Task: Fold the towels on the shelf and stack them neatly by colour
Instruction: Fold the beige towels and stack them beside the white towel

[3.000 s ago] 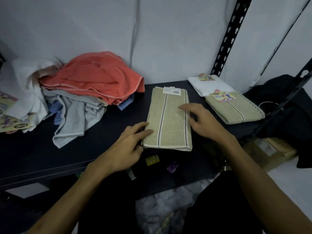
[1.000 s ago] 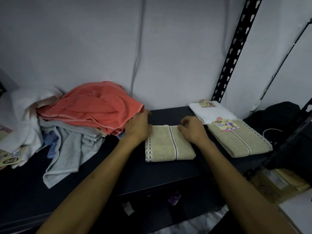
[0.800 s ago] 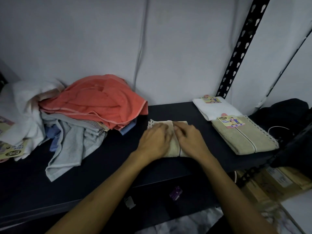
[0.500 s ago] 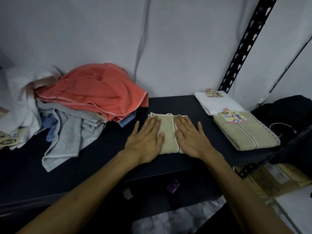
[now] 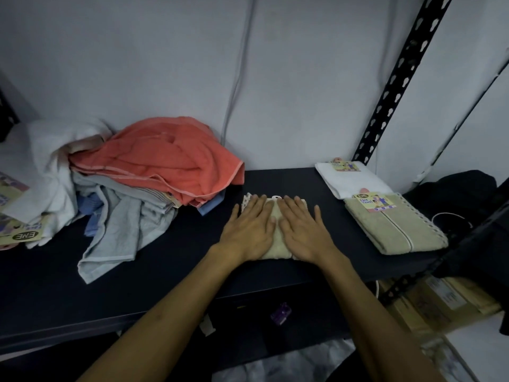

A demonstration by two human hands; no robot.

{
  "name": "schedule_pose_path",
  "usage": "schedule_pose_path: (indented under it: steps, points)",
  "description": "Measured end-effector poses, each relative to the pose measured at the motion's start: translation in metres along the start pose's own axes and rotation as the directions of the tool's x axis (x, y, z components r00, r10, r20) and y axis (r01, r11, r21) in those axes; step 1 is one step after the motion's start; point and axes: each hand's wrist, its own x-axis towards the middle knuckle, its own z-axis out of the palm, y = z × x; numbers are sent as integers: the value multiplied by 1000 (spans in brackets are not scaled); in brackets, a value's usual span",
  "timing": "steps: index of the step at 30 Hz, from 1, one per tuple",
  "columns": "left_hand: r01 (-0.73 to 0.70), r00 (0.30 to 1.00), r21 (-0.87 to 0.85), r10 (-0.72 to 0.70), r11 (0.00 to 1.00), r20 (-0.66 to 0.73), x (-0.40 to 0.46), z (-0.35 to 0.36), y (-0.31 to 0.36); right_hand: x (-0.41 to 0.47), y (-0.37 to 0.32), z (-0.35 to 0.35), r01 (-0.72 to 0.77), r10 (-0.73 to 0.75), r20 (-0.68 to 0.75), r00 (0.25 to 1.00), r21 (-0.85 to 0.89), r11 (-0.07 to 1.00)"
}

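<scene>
Two hands flat, fingers straight: our left hand (image 5: 249, 230) and right hand (image 5: 303, 230) press side by side on the small folded beige towel (image 5: 275, 241) at centre frame, on the dark shelf (image 5: 165, 271). Right of frame, a folded beige striped towel (image 5: 396, 227) touches a folded white towel (image 5: 349, 177) behind it. Left of frame, an unfolded heap: coral terry towel (image 5: 165, 158) over grey towel (image 5: 115, 230), white towel (image 5: 46, 161) beside.

both flat hands covered most of the folded beige towel (image 5: 276, 238), only its middle strip and far edge showing. the white towel (image 5: 38, 172) and labels (image 5: 20, 235) ran off the left edge. label print on the right beige towel (image 5: 396, 230) was too small to read.
</scene>
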Motion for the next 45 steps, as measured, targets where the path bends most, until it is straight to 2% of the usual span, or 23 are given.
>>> schedule_pose_path:
  steps: [6, 8, 11, 13, 15, 17, 18, 19, 21, 22, 24, 26, 28, 31, 34, 38, 41, 43, 45]
  points:
    - [-29, 1000, 7, 29, 1000, 7, -15, 0, -22, -12, 25, -3, -54, 53, 28, 998, 30, 998]
    - [-66, 998, -8, 67, 998, 20, -23, -1, -29, -23, 30, -2, -46, 47, -35, 998, 27, 999]
    - [-123, 992, -29, 124, 992, 21, -36, 1, -35, -56, 25, 1, 133, -109, -246, 963, 83, 988]
    - [-154, 988, -55, 155, 986, 13, -47, 1, -39, -87, 18, 6, 270, -226, -275, 934, 132, 954]
    - [-196, 980, -40, 195, 980, -41, -57, 0, -40, -113, 16, 17, 341, -316, -291, 903, 40, 939]
    - [-267, 936, 82, 279, 960, -213, -70, -1, -32, -126, 21, 24, 373, -370, -310, 876, -50, 926]
    - [-324, 899, 116, 344, 939, -269, -78, -1, -24, -128, 24, 25, 380, -370, -331, 868, -37, 924]
    - [-382, 879, 95, 393, 919, -271, -86, 0, -14, -129, 26, 24, 383, -350, -365, 863, 22, 923]
    - [-440, 881, 37, 439, 897, -175, -100, 7, 2, -129, 30, 17, 382, -275, -447, 851, 169, 908]
    - [-457, 869, 82, 464, 886, -171, -104, 14, 5, -129, 30, 13, 384, -253, -477, 842, 200, 902]
    - [-499, 809, 109, 507, 860, -299, -102, 19, 4, -127, 29, 5, 384, -233, -508, 829, 216, 898]
    - [-506, 807, -101, 430, 856, -405, -101, 6, 6, -122, 29, -3, 371, -200, -496, 845, 275, 887]
    - [-516, 816, -325, 340, 793, -467, -102, -14, 13, -114, 31, -12, 353, -160, -476, 865, 350, 868]
    - [-489, 853, -466, 290, 737, -435, -99, -44, 16, -104, 33, -31, 351, -105, -464, 879, 484, 801]
    - [-451, 889, -471, 335, 758, -312, -93, -70, 14, -99, 25, -62, 331, -71, -412, 908, 605, 724]
    - [-464, 873, -402, 331, 789, -359, -89, -111, 37, -96, 0, -109, 378, -165, -390, 906, 568, 731]
    - [-454, 861, -199, 370, 868, -350, -77, -136, 52, -92, -14, -140, 423, -228, -395, 890, 525, 739]
    - [-457, 842, -154, 370, 876, -391, -71, -142, 51, -94, -12, -153, 389, -200, -358, 912, 603, 697]
    - [-477, 834, -239, 349, 846, -428, -70, -145, 45, -99, -2, -152, 318, -150, -288, 946, 724, 613]
